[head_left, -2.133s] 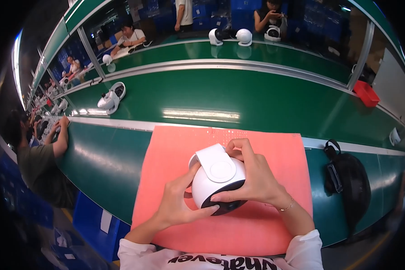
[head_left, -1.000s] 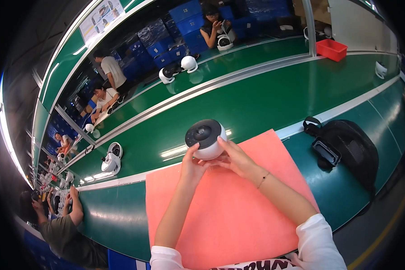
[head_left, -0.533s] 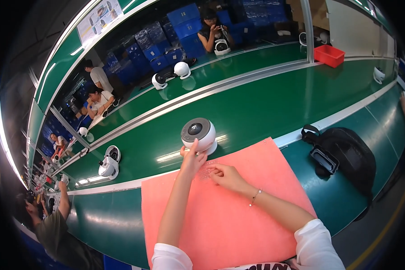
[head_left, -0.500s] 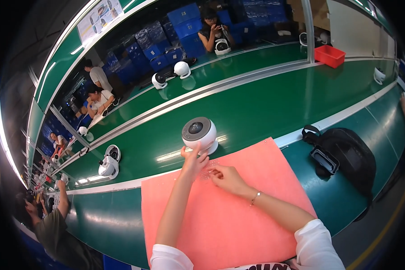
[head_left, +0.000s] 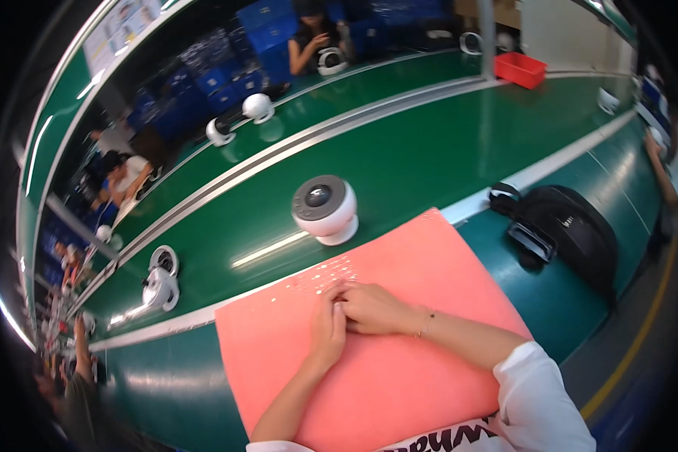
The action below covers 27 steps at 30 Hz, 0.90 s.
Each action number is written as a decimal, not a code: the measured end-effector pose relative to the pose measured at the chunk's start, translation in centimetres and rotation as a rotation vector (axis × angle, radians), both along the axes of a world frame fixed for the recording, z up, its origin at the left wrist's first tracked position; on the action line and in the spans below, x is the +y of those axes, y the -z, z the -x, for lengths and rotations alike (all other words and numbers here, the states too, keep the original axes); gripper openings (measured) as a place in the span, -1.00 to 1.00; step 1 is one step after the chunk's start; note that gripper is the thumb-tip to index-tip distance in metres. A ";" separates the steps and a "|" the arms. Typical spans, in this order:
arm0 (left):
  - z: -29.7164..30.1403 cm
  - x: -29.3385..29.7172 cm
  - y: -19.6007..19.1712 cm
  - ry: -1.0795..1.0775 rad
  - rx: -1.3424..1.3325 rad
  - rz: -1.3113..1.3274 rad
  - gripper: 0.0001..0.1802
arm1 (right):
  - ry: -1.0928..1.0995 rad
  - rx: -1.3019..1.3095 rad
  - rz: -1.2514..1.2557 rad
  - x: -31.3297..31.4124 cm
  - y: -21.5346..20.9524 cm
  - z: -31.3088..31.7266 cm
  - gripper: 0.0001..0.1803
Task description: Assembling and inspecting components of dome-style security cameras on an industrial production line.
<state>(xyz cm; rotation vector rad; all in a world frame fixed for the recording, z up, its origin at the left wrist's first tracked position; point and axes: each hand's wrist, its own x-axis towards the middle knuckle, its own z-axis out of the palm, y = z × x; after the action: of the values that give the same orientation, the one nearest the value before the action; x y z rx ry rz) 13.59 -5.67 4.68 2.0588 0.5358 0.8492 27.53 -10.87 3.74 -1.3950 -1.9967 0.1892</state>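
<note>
left hand (head_left: 327, 328) and right hand (head_left: 378, 307) are touching over the pink mat (head_left: 407, 392), whether gripping anything i cannot tell; the white camera (head_left: 327, 213) is standing upright ahead of both, on the desk (head_left: 429, 151).

some fingertips are hidden where the bare left hand (head_left: 328, 328) meets the bare right hand (head_left: 376, 309); the lower edge crops the white short-sleeved shirt (head_left: 541, 393), and a pale rectangular poster (head_left: 120, 34) blurs beyond reading.

We hold our forearms (head_left: 467, 340) angled inward, right grip (head_left: 378, 309) against left grip (head_left: 327, 330), fingers (head_left: 339, 318) touching, partly hidden.
</note>
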 end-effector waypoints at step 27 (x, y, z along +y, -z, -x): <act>3.8 0.2 -0.1 0.084 0.290 -0.429 -0.63 | 0.533 0.189 0.373 -5.5 -4.5 -17.8 -0.89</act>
<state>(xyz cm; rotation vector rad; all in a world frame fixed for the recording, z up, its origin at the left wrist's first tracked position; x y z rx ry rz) 9.82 -5.51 4.74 2.6029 0.4437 0.6588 45.31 -16.41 8.27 -2.0093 -1.4210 0.4462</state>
